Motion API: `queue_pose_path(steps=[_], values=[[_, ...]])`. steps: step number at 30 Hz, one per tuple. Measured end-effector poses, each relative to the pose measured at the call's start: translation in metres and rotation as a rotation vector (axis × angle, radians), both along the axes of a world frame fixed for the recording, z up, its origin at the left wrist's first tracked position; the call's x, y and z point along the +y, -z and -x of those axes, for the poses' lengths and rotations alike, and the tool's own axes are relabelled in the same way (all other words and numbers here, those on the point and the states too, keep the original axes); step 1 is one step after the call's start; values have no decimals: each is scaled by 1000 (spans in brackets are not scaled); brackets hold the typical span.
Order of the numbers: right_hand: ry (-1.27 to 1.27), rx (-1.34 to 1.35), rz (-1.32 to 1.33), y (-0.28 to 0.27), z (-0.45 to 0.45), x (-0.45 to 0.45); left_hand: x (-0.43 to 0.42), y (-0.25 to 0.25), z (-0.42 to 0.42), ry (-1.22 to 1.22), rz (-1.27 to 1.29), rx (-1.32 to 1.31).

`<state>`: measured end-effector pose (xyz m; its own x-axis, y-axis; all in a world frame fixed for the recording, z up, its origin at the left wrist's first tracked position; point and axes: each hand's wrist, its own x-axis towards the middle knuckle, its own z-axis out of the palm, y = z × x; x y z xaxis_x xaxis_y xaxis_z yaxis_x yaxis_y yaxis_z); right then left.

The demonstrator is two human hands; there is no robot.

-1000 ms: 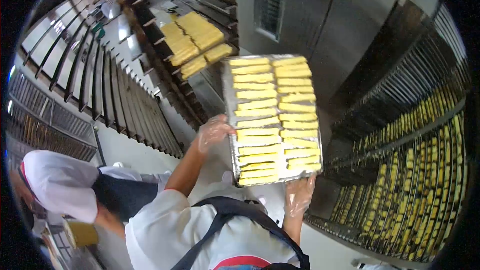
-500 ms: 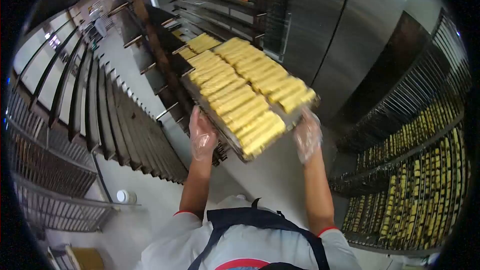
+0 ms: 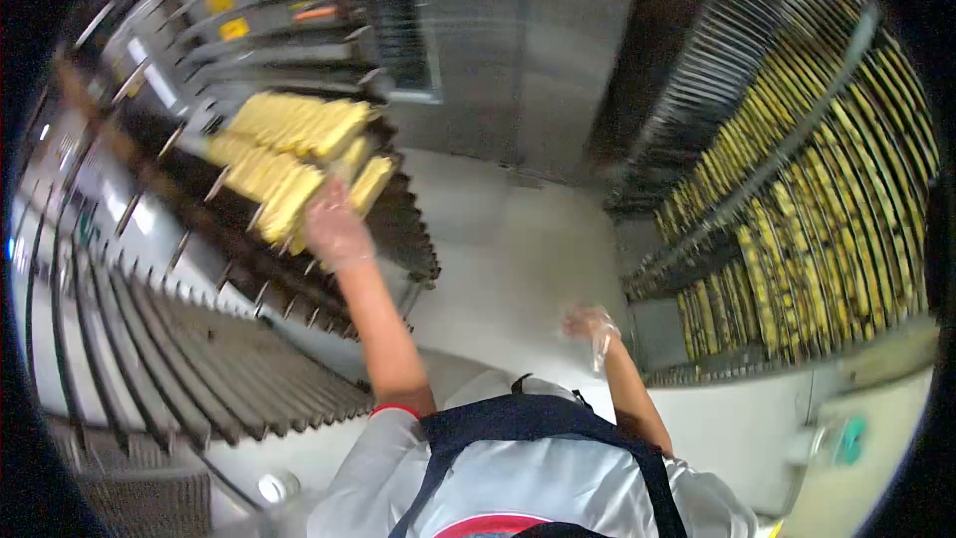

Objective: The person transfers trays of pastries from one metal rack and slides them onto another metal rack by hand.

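The left hand (image 3: 337, 229), in a thin see-through glove, is up at the near end of the top yellow food sticks (image 3: 289, 130). The fingers look like they touch them, but the blur hides whether they grip anything. These sticks lie side by side in two long rows, in the dark metal rack (image 3: 95, 120) on the left. More yellow sticks (image 3: 371, 185) poke out just under them.

The right hand (image 3: 593, 327) has a see-through glove too. It is let go, with nothing in it, up above the pale floor (image 3: 488, 229) and well apart from the food. A full rack (image 3: 832, 229) on the right has lots of rows of yellow pieces. Shiny metal doors (image 3: 478, 60) are at the back. A small white tub (image 3: 279, 485) is low down on the left, near the slanted dark bars (image 3: 199, 359).
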<state>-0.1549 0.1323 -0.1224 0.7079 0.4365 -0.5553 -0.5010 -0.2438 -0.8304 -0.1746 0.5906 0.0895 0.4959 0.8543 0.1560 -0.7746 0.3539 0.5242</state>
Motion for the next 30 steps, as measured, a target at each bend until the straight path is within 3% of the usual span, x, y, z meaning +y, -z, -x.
queue_pose_path(steps=[1,2,4,5,6,7,8,9,11,13,15,16,18,19,21,22,23,24,25,28,30], values=[[364,463,-255,5,20,-37,-2,6,-6,22,-89,13],[465,461,-278,14,40,-68,-35,-14,-9,79,-16,6],[804,201,-244,33,83,-125,-113,-24,-39,364,-140,108],[912,249,-155,0,88,-131,-167,-26,-53,526,-205,189],[1008,200,-245,-16,86,-134,-203,4,-84,800,-333,70],[932,28,-473,9,88,-157,-259,9,-100,1015,-443,33],[928,-21,-470,7,86,-165,-309,25,-116,1267,-397,162],[906,-69,-460,-2,78,-163,-362,28,-114,1413,-417,43],[916,-103,-323,-34,71,-158,-456,28,-116,1694,-336,92],[852,-130,-122,-44,74,-177,-540,27,-129,1845,-405,229],[921,-141,-224,-79,97,-197,-618,36,-145,1932,-421,407],[969,-152,-315,-90,107,-211,-655,58,-160,1942,-426,417],[1033,-136,-328,-76,124,-248,-719,117,-187,1853,-595,784],[1183,-107,-303,-75,135,-262,-741,133,-187,1856,-592,785],[1330,-74,-271,-65,155,-293,-781,155,-184,1877,-281,988],[1388,-42,-281,-58,163,-308,-800,155,-184,1875,-278,987],[1444,-4,-294,-51,168,-323,-814,155,-184,1765,-1188,855],[1438,3,-297,-47,169,-338,-825,154,-184,1435,-2042,614],[1438,22,-292,-45,171,-353,-833,158,-183,873,-2776,260],[1424,28,-344,-40,164,-385,-832,173,-179,874,-2788,379],[1469,-60,-413,-39,152,-406,-789,97,-138,850,-2910,441]])
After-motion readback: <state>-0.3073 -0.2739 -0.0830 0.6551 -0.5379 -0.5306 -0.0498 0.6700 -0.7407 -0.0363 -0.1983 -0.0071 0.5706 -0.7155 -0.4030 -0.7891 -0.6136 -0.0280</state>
